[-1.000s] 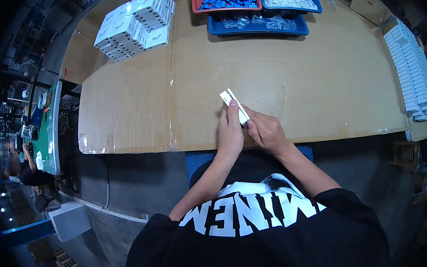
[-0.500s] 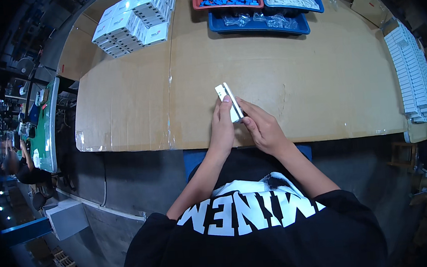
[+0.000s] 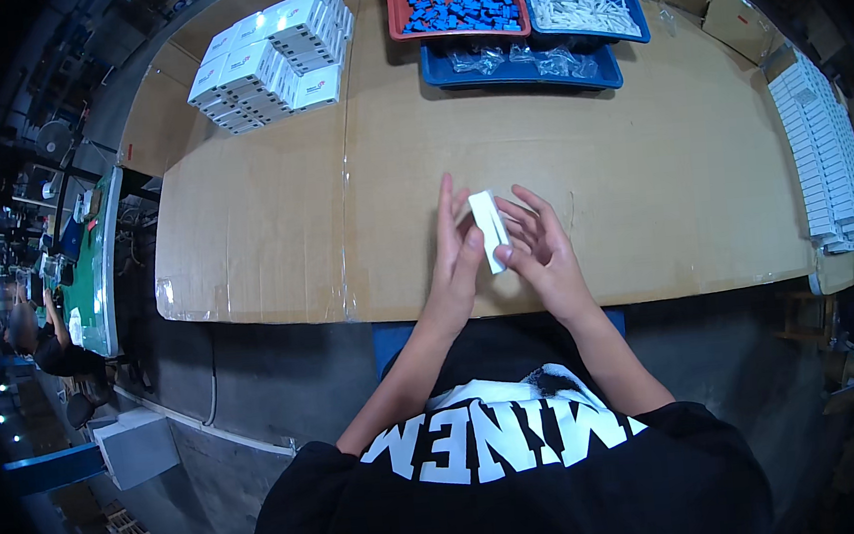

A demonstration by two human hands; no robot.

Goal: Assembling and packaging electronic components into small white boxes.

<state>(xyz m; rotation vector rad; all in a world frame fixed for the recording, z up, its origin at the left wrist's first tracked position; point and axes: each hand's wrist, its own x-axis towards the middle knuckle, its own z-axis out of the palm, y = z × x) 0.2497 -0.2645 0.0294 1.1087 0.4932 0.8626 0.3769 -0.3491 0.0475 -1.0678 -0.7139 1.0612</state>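
Note:
A small white box [image 3: 488, 224], slim and oblong, is held up on end above the near part of the cardboard-covered table. My left hand [image 3: 454, 265] grips it from the left, thumb against its face and the forefinger stretched up and away. From the other side my right hand [image 3: 553, 265] pinches its lower right edge with the thumb, while the upper fingers curl loosely behind. The far side of the box and the fingertips there are hidden.
Stacked white boxes [image 3: 261, 64] stand at the far left. At the back are a red tray [image 3: 396, 23] of blue pieces, a blue tray [image 3: 634, 25] of white sticks and another blue tray [image 3: 452, 79] with clear plastic bags. White boxes [image 3: 819, 151] are piled at the right edge.
The white box has turned so that a plain narrow face shows, and sits slightly nearer and to the right. Fingers of both hands have loosened and spread around it.

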